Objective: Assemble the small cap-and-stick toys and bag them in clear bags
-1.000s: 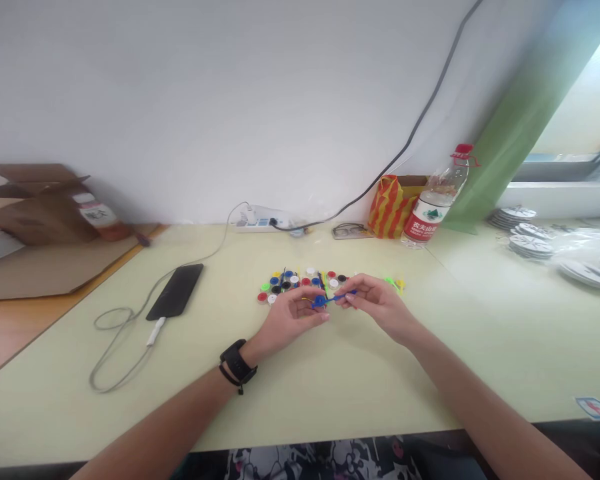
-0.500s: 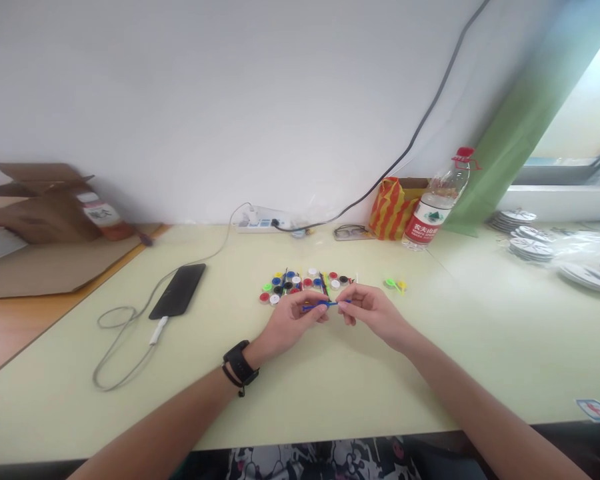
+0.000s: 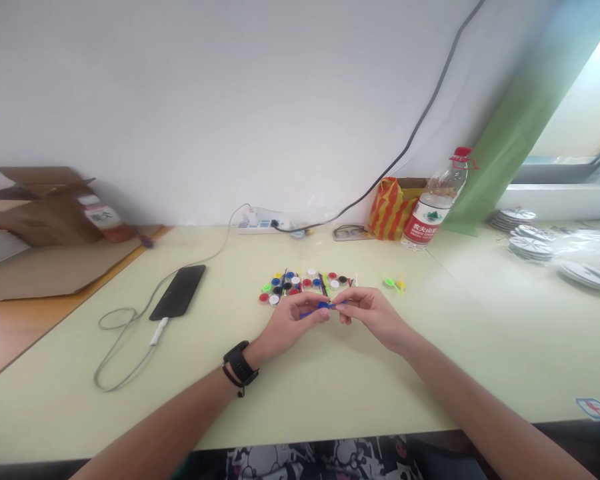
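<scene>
Low over the table's middle, my left hand (image 3: 296, 320) pinches a small blue plastic piece (image 3: 323, 305) between thumb and fingers. Part of it, a thin blue strip, shows inside the left palm. My right hand (image 3: 373, 315) grips the piece's right end with thumb and forefinger, its fingertips almost against the left ones. What exact kind of piece it is I cannot make out. Just beyond the hands lie several small round discs (image 3: 307, 283) in red, white, blue, black, yellow and green, with thin coloured sticks among them. To the right is a green-and-yellow pair of pieces (image 3: 394, 285).
A black phone (image 3: 178, 292) on a grey charging cable lies left, wired to a power strip (image 3: 263, 222) by the wall. Glasses (image 3: 351, 232), a striped bag (image 3: 391, 208) and a large water bottle (image 3: 435, 203) stand behind. Stacked white discs (image 3: 530, 248) sit right; a cardboard box (image 3: 45, 213) left.
My right hand has come slightly closer to my left, and less of the blue piece shows between them. The left hand stays nearly still.
</scene>
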Motion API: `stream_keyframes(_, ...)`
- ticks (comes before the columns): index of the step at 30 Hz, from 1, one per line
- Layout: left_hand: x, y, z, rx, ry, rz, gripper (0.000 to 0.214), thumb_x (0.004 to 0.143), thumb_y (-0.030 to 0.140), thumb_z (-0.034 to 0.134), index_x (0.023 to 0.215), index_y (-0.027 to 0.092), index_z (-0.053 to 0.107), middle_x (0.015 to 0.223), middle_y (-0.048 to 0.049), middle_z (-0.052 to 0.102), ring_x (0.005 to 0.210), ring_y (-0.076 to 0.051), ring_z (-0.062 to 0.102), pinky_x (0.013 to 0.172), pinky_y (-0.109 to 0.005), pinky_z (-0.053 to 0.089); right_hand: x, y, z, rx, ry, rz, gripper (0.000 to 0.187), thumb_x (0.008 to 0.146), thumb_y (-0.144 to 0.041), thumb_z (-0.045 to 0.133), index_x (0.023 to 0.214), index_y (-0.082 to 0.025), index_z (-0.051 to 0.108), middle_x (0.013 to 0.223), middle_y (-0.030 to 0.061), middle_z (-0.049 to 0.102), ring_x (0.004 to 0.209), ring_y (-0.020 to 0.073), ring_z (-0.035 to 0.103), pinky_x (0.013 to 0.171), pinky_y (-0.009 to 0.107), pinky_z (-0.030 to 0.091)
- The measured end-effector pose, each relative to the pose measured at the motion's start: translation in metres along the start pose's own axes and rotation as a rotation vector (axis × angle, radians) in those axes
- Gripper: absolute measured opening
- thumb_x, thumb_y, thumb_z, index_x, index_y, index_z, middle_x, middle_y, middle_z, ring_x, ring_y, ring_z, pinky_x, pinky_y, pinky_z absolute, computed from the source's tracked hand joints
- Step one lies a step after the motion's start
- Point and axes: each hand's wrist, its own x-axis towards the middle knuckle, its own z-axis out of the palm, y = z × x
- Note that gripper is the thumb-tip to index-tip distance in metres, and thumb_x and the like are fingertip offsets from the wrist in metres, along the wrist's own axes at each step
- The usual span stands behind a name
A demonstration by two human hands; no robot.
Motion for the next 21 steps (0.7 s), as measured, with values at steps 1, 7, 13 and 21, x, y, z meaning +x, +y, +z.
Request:
stream_keyframes(1,0.0002,-0.0004,0.0003,0.004,0.005,0.003,0.033,0.088,0.037,0.079,0.114,0.016,0.075,0.111,-0.0106,0.077,0.098,-0.022,0.074,0.092,-0.038,0.062,0.0,0.0003,0.0002,-0.006,0.001,-0.001,0.02,0.082,-0.036,0.083,0.091,-0.019,0.079,0.071,0.0015,0.069,0.068,0.0149,0.062,0.07,0.032,0.05)
stream_keyframes(7,0.0005,-0.0075,-0.0004,0.005,0.058,0.047,0.028,0.089,0.035,0.079,0.111,0.019,0.077,0.111,-0.0086,0.077,0.097,-0.022,0.074,0.094,-0.038,0.062,0.0016,0.0019,-0.0003,-0.079,-0.018,-0.023,0.017,0.083,-0.035,0.079,0.089,-0.019,0.079,0.074,0.0027,0.07,0.068,0.0154,0.063,0.068,0.032,0.05)
stream_keyframes(13,0.0004,-0.0072,-0.0018,0.068,0.084,0.073,0.025,0.088,0.033,0.08,0.108,0.019,0.077,0.11,-0.0086,0.078,0.103,-0.023,0.074,0.095,-0.037,0.061,0.0017,0.0023,-0.0022,-0.125,-0.036,-0.017,0.018,0.086,-0.034,0.077,0.094,-0.019,0.075,0.076,0.0025,0.07,0.066,0.0153,0.064,0.065,0.031,0.05)
stream_keyframes(21,0.0001,-0.0068,-0.0026,0.131,0.091,0.08,0.024,0.086,0.034,0.082,0.104,0.018,0.078,0.104,-0.0088,0.077,0.099,-0.023,0.073,0.092,-0.037,0.062,0.0024,0.004,-0.0042,-0.175,-0.072,0.022,0.026,0.088,-0.043,0.077,0.093,-0.018,0.071,0.077,0.001,0.064,0.065,0.0138,0.061,0.064,0.031,0.051)
